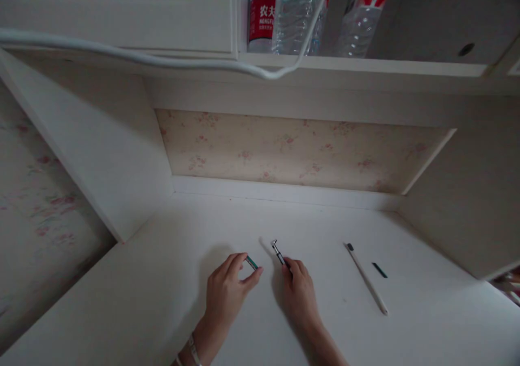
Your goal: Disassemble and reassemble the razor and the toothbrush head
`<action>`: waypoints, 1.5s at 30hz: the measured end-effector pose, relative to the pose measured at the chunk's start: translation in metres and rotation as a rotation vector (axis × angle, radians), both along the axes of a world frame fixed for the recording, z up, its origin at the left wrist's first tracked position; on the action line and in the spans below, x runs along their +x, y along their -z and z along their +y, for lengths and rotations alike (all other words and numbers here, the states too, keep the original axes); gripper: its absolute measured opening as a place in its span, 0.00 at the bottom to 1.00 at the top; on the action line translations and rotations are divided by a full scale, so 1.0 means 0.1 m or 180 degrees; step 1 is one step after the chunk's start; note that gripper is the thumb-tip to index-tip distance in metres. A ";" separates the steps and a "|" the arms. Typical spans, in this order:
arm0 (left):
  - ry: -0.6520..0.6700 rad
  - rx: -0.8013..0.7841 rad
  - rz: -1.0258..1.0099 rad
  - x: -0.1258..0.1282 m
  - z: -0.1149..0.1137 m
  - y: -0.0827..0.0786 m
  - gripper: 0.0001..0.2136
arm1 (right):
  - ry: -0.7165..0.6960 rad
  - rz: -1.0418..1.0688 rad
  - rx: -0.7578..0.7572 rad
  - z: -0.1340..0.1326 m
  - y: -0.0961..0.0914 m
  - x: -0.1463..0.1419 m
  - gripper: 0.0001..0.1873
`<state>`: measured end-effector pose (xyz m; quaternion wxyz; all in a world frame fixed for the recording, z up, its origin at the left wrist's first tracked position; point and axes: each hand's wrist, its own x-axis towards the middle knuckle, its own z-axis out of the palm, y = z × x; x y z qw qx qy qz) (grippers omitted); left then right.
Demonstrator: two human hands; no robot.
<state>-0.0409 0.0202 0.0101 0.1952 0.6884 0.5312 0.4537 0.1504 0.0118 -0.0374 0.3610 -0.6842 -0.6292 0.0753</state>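
My left hand pinches a small, slim dark green stick by its two ends, between thumb and fingertips, above the white desk. Beside it, my right hand is closed round a slim black and silver pen-like tool. Its silver end points up and away, with a short bent piece at the tip; the lower part is hidden in my fingers. The stick and the tool are apart. To the right lie a white pen with a dark end and a short dark green strip.
The white desk meets side panels at left and right. Overhead, a shelf holds several plastic bottles. A white cable hangs across the shelf front. Floral wallpaper covers the back.
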 end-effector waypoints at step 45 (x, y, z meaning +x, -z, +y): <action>0.2355 -0.2587 -0.4339 0.12 -0.04 0.17 0.14 | -0.1329 0.4179 -0.1419 -0.51 -0.50 -0.53 0.21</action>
